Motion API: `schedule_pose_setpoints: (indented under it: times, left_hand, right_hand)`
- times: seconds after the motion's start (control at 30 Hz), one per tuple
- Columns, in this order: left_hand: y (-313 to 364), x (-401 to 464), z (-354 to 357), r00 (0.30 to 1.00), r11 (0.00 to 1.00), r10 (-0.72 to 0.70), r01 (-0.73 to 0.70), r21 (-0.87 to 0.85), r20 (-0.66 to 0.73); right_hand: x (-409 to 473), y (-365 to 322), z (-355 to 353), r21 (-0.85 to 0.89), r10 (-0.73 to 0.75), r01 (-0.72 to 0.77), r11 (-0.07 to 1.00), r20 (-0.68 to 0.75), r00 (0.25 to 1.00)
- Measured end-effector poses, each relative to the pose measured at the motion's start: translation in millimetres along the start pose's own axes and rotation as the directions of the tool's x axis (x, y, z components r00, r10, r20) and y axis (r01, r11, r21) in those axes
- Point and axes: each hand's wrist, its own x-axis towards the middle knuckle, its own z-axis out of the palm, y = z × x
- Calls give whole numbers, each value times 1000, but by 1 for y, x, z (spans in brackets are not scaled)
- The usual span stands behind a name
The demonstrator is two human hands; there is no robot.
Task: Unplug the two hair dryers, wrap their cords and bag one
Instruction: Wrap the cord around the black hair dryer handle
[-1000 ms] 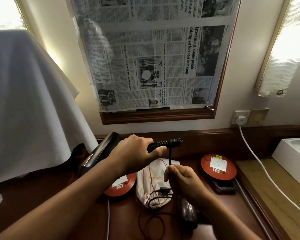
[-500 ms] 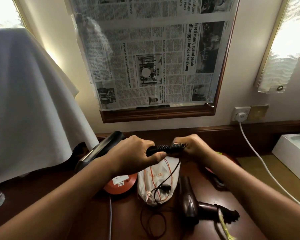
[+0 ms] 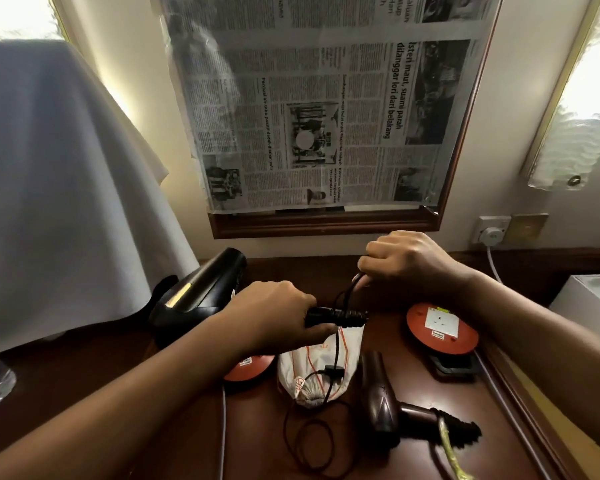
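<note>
Black hair dryer [image 3: 201, 296]: raised just above the bench [image 3: 413, 459], left hand [image 3: 274, 320] clamped round its handle so the ribbed strain relief juts out as a spool, while the right hand [image 3: 402, 261], fingers pinched on the black cord [image 3: 340, 299], lifts a loop above the handle, seemingly to lay a turn. Cord slack and plug trail down over the white drawstring bag [image 3: 319, 368], which lies between two orange socket reels and probably awaits one dryer. Brown hair dryer [image 3: 381, 400]: on the bench at right, a yellow tie at its handle.
</note>
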Motion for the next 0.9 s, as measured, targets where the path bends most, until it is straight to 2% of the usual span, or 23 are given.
schedule_pose_setpoints:
  times: [0.1,0.17,0.23,0.3,0.37,0.43,0.47,0.53,0.57,0.6,0.63,0.7,0.8,0.9]
  left_hand:
    - [-2,4,10,999,999,-41,40,13,16]
    - [-3,6,18,998,997,-70,69,34,9]
    - [-2,7,25,995,994,-103,104,45,-15]
    - [-2,10,32,989,989,-145,146,38,-39]
    - [-3,13,38,981,982,-188,188,1,-44]
    - [-3,15,44,976,976,-216,215,-30,-43]
    - [-4,16,46,973,974,-225,223,-38,-43]
    - [-5,16,49,970,971,-237,234,-55,-48]
    - [-6,17,49,969,970,-239,235,-67,-54]
    - [-6,18,49,970,969,-237,232,-79,-60]
    - [-6,19,48,971,970,-231,225,-92,-64]
    - [-6,21,46,975,970,-215,206,-127,-63]
    - [-8,22,44,981,954,-185,167,-247,-51]
    - [-10,19,40,988,926,-151,126,-357,-43]
  right_hand:
    - [0,-13,1,8,13,-13,1000,39,999]
    - [-2,-24,6,31,73,-76,997,85,994]
    - [-5,-40,12,88,176,-186,979,108,978]
    - [-9,-59,20,226,345,-370,901,143,927]
    - [-13,-80,27,359,516,-560,747,218,828]
    - [-16,-96,33,493,642,-682,540,283,713]
    - [-17,-100,36,565,694,-730,384,345,632]
    - [-18,-106,39,679,706,-733,-39,538,461]
    - [-18,-108,41,694,659,-678,-240,630,412]
    - [-18,-111,42,685,601,-618,-386,695,395]
    - [-17,-113,44,666,549,-569,-482,736,396]
    - [-13,-116,47,641,490,-502,-580,767,414]
    - [-15,-113,58,654,483,-437,-618,754,445]
    - [-22,-111,68,619,436,-334,-711,761,481]
